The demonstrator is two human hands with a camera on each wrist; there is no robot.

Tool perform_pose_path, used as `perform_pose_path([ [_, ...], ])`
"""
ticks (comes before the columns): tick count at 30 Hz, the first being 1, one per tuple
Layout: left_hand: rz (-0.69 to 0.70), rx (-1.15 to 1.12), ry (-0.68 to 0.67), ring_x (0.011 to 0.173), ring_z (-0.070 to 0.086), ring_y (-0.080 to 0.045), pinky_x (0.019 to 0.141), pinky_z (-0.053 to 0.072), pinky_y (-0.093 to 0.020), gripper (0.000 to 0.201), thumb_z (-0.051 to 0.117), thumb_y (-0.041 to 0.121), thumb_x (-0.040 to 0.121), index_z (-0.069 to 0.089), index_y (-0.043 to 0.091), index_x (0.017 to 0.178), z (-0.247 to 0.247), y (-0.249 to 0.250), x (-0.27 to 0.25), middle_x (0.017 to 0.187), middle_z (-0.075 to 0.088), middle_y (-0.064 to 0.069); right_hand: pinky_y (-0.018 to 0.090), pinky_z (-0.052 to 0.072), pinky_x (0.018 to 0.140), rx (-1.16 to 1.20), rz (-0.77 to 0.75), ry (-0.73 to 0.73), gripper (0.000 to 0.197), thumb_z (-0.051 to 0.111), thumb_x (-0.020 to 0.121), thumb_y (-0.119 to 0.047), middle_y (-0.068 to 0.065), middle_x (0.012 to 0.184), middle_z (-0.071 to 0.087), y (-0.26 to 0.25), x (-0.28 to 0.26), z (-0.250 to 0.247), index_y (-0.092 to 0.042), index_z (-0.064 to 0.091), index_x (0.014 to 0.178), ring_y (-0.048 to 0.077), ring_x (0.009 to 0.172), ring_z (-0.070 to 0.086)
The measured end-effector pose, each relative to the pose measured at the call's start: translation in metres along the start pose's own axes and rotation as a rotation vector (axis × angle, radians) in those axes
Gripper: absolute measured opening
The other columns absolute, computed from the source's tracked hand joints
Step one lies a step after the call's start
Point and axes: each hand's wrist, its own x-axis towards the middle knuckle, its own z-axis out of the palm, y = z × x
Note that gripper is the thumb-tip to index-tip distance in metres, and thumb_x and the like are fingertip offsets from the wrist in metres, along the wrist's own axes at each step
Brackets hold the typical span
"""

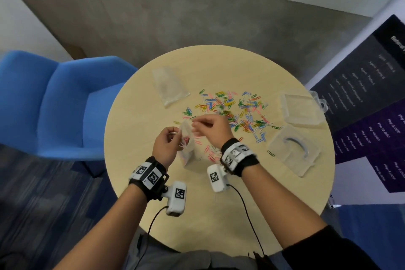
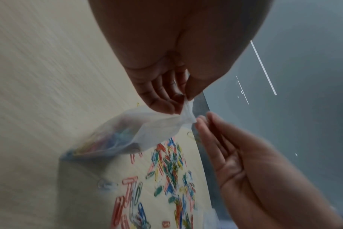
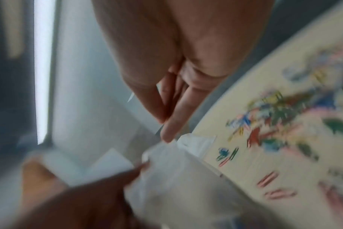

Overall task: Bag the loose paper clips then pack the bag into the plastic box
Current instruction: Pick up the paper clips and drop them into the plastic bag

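My left hand (image 1: 175, 136) pinches the top edge of a small clear bag (image 1: 187, 151) and holds it up off the round table. In the left wrist view, that hand (image 2: 183, 100) nips the rim, and the bag (image 2: 131, 133) holds several coloured clips. My right hand (image 1: 197, 126) is at the bag's mouth, with its fingers (image 2: 215, 131) straight and nothing seen in them. In the blurred right wrist view it (image 3: 166, 133) points at the bag (image 3: 166, 178). Loose paper clips (image 1: 238, 112) lie scattered behind the hands. A clear plastic box (image 1: 300, 107) sits open at the right.
A second clear box part (image 1: 293, 153) lies nearer me on the right. Empty clear bags (image 1: 169, 85) sit stacked at the table's far left. Bare beige table (image 1: 219, 204) lies near me. A blue armchair (image 1: 65, 98) stands left, and a dark banner (image 1: 372, 94) right.
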Motion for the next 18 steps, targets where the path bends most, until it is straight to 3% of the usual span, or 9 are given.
perform_pose_path([
  [3,-0.015,-0.042,0.011,0.059,0.059,-0.011,0.058,0.05,-0.024,0.008,0.055,0.015,0.098,0.057,0.007,0.097,-0.015,0.001,0.002,0.071,0.062,-0.002,0.028,0.06,0.076,0.187,0.03,-0.131,0.016,0.061,0.087,0.011,0.022,0.094,0.071,-0.007,0.007,0.008,0.008,0.068,0.101,0.026,0.081,0.073],
  [6,-0.005,-0.036,-0.041,0.059,0.058,-0.013,0.058,0.05,-0.024,0.006,0.056,0.015,0.098,0.057,0.01,0.095,-0.018,0.0,0.001,0.069,0.062,-0.004,0.03,0.06,0.076,0.165,0.001,-0.207,0.015,0.059,0.087,0.012,0.017,0.088,0.071,-0.014,0.017,0.029,0.005,0.07,0.096,0.023,0.078,0.072],
  [10,0.0,-0.023,0.003,0.057,0.058,-0.007,0.057,0.051,-0.023,0.006,0.054,0.013,0.098,0.057,0.007,0.096,-0.028,-0.002,0.002,0.071,0.06,-0.004,0.038,0.061,0.077,-0.054,0.007,0.0,0.025,0.05,0.089,0.008,0.013,0.087,0.072,0.01,0.053,0.041,0.0,0.073,0.095,0.024,0.078,0.071],
  [12,-0.006,-0.029,0.048,0.062,0.058,-0.012,0.06,0.052,-0.026,0.007,0.054,0.012,0.098,0.057,0.006,0.097,-0.04,-0.004,0.006,0.072,0.059,-0.005,0.039,0.055,0.093,-0.332,0.016,0.022,0.035,0.045,0.089,0.007,0.012,0.105,0.072,0.026,0.071,0.043,-0.007,0.073,0.105,0.026,0.098,0.068],
  [13,-0.011,-0.034,0.062,0.064,0.057,-0.015,0.062,0.052,-0.028,0.007,0.054,0.012,0.098,0.057,0.006,0.098,-0.046,-0.005,0.008,0.073,0.059,-0.006,0.037,0.048,0.101,-0.511,0.022,-0.046,0.039,0.044,0.089,0.005,0.011,0.121,0.067,0.034,0.076,0.045,-0.01,0.07,0.115,0.026,0.113,0.062],
  [15,-0.021,-0.044,0.08,0.066,0.057,-0.017,0.064,0.053,-0.03,0.008,0.054,0.013,0.098,0.057,0.005,0.1,-0.058,-0.007,0.011,0.074,0.059,-0.007,0.039,0.038,0.11,-0.854,-0.012,-0.264,0.051,0.043,0.09,0.002,0.009,0.149,0.044,0.045,0.082,0.054,-0.015,0.053,0.137,0.027,0.135,0.042],
  [18,-0.024,-0.064,0.104,0.063,0.058,-0.014,0.061,0.053,-0.025,0.008,0.054,0.013,0.098,0.057,0.006,0.101,-0.069,-0.006,0.018,0.073,0.059,-0.007,0.051,0.03,0.114,-1.048,-0.119,-0.445,0.06,0.043,0.093,-0.005,0.003,0.162,0.014,0.06,0.083,0.072,-0.017,0.028,0.151,0.026,0.147,0.019],
])
